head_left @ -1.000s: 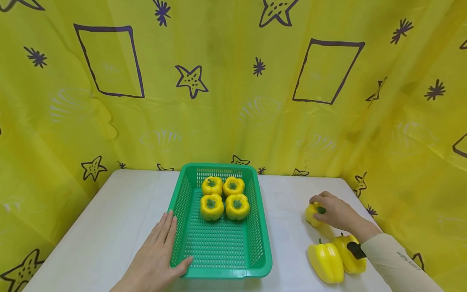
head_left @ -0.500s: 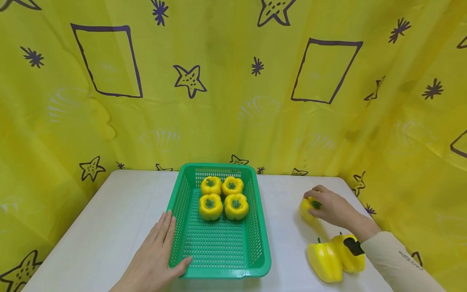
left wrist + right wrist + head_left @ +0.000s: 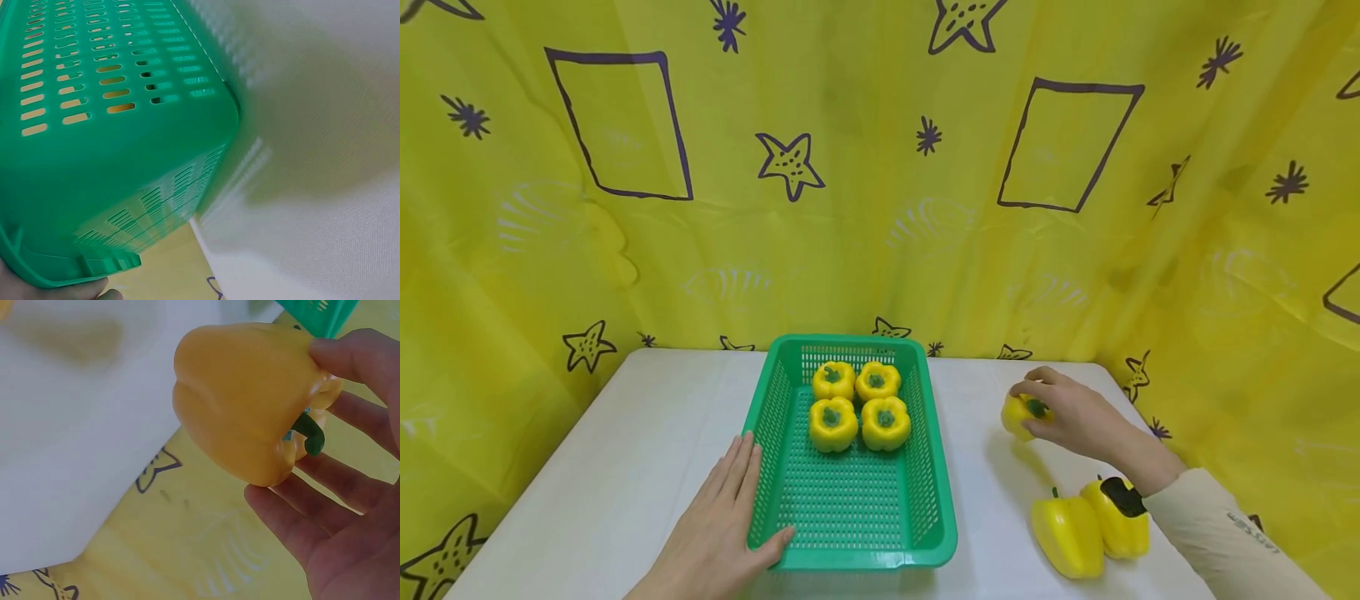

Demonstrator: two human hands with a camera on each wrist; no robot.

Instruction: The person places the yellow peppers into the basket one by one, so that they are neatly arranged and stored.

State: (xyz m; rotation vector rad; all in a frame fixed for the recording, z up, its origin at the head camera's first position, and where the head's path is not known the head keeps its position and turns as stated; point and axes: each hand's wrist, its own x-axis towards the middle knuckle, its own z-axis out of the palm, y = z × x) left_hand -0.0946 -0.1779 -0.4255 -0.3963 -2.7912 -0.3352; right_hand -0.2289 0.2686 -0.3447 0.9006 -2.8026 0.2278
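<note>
My right hand (image 3: 1078,417) grips a yellow bell pepper (image 3: 250,400) by its stem end. Thumb and fingertips press its sides, and the green stem points toward the palm. It hangs over the table right of a green perforated basket (image 3: 842,560), its shadow falling on the cloth below. My left hand (image 3: 718,508) lies along the basket's left rim with straight fingers, the thumb over the near left corner. Inside the basket, several yellow bell peppers (image 3: 833,425) stand stem up in two rows toward the far half.
Two more yellow bell peppers (image 3: 1067,537) lie side by side at the table's near right, under my right forearm. A black piece by the cuff overlaps one of them. The white table (image 3: 625,450) ends at a yellow patterned curtain (image 3: 850,250).
My right hand has lifted the bell pepper off the table and carried it a little left and away from me. The left hand and the basket stay put.
</note>
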